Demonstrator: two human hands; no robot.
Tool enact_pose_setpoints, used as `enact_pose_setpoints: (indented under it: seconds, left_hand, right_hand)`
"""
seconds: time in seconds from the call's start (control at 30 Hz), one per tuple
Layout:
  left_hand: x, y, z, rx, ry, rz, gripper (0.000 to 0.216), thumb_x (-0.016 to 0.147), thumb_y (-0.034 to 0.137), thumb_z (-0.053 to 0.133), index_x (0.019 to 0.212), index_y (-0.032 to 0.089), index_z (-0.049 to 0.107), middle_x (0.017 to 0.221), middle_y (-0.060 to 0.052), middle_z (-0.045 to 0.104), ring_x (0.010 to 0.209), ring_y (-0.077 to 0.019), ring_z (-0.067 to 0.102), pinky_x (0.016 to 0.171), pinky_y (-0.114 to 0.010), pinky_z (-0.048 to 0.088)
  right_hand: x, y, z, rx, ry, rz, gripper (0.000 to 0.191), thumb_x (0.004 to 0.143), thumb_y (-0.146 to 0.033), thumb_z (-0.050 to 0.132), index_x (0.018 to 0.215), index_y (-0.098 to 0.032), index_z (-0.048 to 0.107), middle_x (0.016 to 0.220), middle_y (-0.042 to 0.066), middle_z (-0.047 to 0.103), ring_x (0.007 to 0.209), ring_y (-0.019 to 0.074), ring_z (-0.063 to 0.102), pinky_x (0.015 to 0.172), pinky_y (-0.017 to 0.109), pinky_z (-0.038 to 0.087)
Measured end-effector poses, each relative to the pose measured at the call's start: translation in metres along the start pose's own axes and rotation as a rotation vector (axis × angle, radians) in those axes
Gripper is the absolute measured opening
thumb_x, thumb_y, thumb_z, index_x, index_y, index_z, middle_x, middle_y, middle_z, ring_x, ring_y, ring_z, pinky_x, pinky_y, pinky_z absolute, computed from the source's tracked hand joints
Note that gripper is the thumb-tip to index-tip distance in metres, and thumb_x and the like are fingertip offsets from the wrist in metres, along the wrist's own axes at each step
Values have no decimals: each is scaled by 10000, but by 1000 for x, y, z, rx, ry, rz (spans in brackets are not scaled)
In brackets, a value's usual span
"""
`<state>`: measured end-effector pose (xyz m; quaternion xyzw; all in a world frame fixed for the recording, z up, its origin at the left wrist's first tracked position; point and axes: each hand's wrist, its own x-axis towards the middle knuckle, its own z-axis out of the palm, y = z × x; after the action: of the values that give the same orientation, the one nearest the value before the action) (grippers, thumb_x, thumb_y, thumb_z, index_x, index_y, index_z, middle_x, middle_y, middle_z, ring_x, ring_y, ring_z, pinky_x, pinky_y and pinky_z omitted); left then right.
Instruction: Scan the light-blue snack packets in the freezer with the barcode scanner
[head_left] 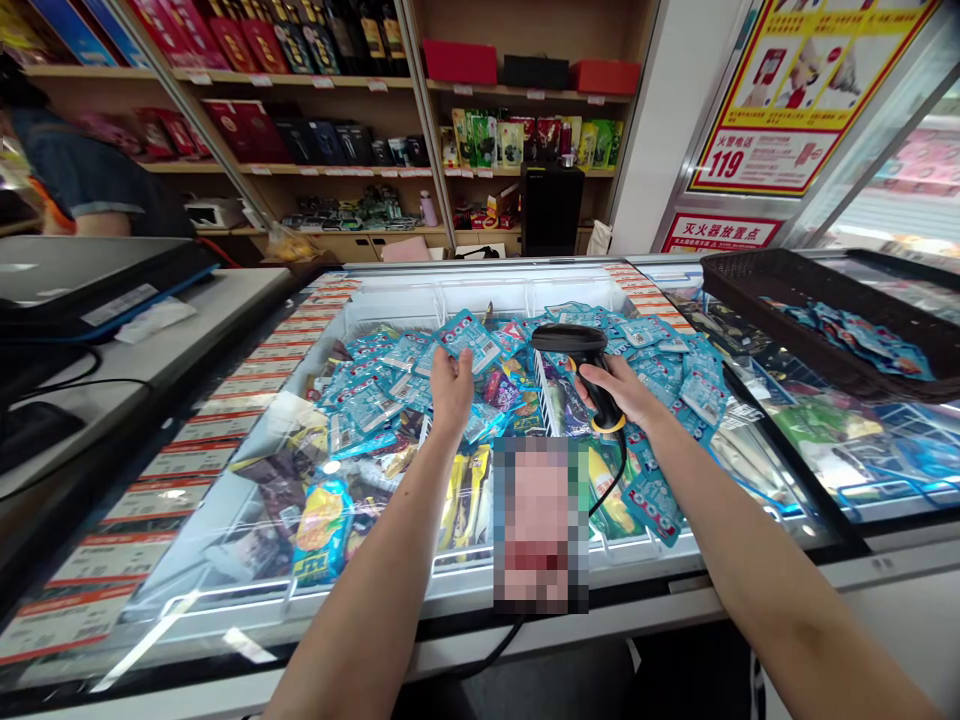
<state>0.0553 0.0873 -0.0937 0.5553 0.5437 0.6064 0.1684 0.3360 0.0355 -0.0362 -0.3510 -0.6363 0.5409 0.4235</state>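
My left hand [452,386] is closed on a blue snack packet [469,338], holding it up over the open chest freezer [525,585]. My right hand [619,391] grips the handle of a black barcode scanner [571,345], whose head points left toward the packet. The scanner's black cable runs down past the freezer's front edge. Below both hands lies a heap of several identical blue packets [375,395] mixed with other coloured ice-cream wrappers.
A dark plastic basket [757,285] with several blue packets rests on the freezer's glass lid at the right. A counter [187,330] with a screen stands left, and a person's sleeve [82,175] shows behind it. Shelves of boxed goods [315,140] fill the back wall.
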Motion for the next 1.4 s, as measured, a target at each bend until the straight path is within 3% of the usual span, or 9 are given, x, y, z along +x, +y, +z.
enact_pose_setpoints:
  seconds: [0.67, 0.93, 1.17, 1.27, 1.4]
  left_hand:
    - [-6, 27, -2, 183, -120, 42, 237, 942, 381, 497, 830, 235, 348, 673, 36, 355, 584, -133, 371, 579, -288, 288]
    - [-6, 43, -9, 331, -15, 41, 127, 944, 320, 454, 897, 205, 483, 702, -10, 506, 636, -179, 512, 628, -303, 357]
    - [5, 43, -28, 670, 120, -87, 282, 936, 298, 374, 1038, 146, 588, 848, -131, 636, 939, -330, 626, 902, -479, 424]
    - [7, 40, -33, 716, 139, -136, 382, 916, 311, 413, 1205, 112, 565, 1040, -198, 637, 1112, -381, 571, 985, -568, 378]
    - [3, 40, -33, 701, 230, -73, 612, 850, 296, 532, 1425, 121, 417, 1339, -244, 490, 1285, -424, 422, 1025, -615, 334]
  right_hand:
    - [-1, -6, 2, -107, -127, -32, 365, 859, -547, 631, 868, -189, 563, 646, -3, 583, 500, 124, 521, 485, 264, 395]
    - [-3, -1, -4, 148, 85, -2, 436, 797, -582, 667, 997, -201, 599, 658, -9, 587, 484, 119, 505, 440, 255, 379]
    - [0, 2, -10, 306, 302, -126, 408, 807, -545, 669, 1016, -198, 624, 640, -17, 564, 480, 110, 499, 435, 243, 381]
    - [0, 1, -12, 329, 361, -143, 410, 802, -551, 669, 1013, -202, 623, 636, -22, 559, 473, 107, 494, 434, 243, 390]
    - [1, 1, -16, 340, 397, -151, 409, 796, -557, 670, 1001, -208, 616, 628, -27, 556, 467, 109, 498, 423, 240, 390]
